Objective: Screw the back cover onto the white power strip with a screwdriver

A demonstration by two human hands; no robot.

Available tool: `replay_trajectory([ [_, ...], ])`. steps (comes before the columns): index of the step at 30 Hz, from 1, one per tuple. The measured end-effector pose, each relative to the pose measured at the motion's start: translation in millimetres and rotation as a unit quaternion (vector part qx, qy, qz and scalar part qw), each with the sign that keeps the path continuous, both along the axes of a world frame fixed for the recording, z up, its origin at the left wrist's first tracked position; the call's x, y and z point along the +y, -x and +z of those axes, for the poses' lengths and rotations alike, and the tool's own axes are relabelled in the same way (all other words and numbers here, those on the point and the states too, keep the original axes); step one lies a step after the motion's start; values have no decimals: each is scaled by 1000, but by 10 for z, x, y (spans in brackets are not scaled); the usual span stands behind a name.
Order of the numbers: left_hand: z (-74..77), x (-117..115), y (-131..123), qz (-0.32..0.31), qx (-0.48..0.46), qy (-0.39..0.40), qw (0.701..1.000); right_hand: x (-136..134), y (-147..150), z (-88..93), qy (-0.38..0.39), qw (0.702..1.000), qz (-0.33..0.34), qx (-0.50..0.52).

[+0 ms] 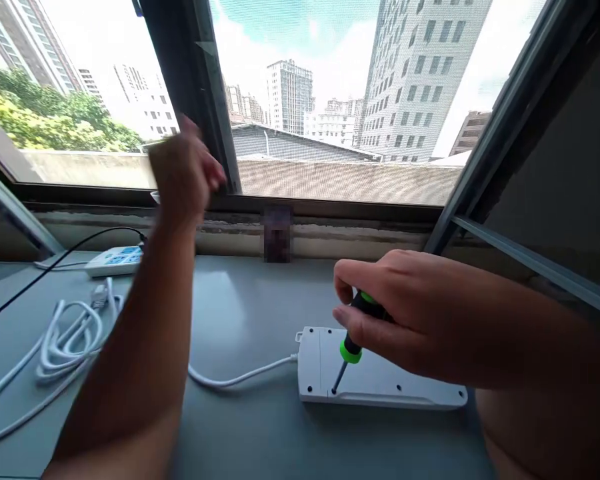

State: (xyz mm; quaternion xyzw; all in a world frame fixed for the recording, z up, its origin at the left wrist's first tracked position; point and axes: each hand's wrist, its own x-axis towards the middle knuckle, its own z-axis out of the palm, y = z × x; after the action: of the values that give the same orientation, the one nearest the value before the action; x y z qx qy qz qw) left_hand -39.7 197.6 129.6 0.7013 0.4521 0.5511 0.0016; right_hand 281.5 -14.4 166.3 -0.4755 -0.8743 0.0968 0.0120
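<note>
Head view: beyond an open window frame, tower blocks rise over a low roof, and below the sill a grey worktop spans the scene. Near the back left corner of the worktop sits a white socket panel with a black cable running off it, while a coiled white cable lies along the left edge. Right of centre, close to the front edge, a white power strip lies with its screw-holed underside up, its white cord trailing left. The left hand is raised by the window, blurred, its fingers seemingly apart and holding nothing visible. The right hand pinches a green-and-black screwdriver between thumb and fingertips, its tip in the strip's near left corner hole. The shaft leans slightly; standing it square to the hole and pressing down while turning would likely give a cleaner bite.
</note>
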Motion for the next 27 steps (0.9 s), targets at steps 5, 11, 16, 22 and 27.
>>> replay_trajectory([
  [5,-691,245,-212,43,137,54,988,10,6,-1,4,1000,-3,-4],
  [11,-1123,353,-304,83,243,77,963,36,3,-17,-15,1000,9,6],
  [16,-1003,326,-312,128,214,26,968,61,-10,-16,-19,1000,16,11],
  [22,-692,45,-462,156,142,-9,977,43,-26,-38,-35,998,40,19],
  [27,-770,-592,-611,-91,235,226,941,4,-45,-48,-47,995,70,61],
])
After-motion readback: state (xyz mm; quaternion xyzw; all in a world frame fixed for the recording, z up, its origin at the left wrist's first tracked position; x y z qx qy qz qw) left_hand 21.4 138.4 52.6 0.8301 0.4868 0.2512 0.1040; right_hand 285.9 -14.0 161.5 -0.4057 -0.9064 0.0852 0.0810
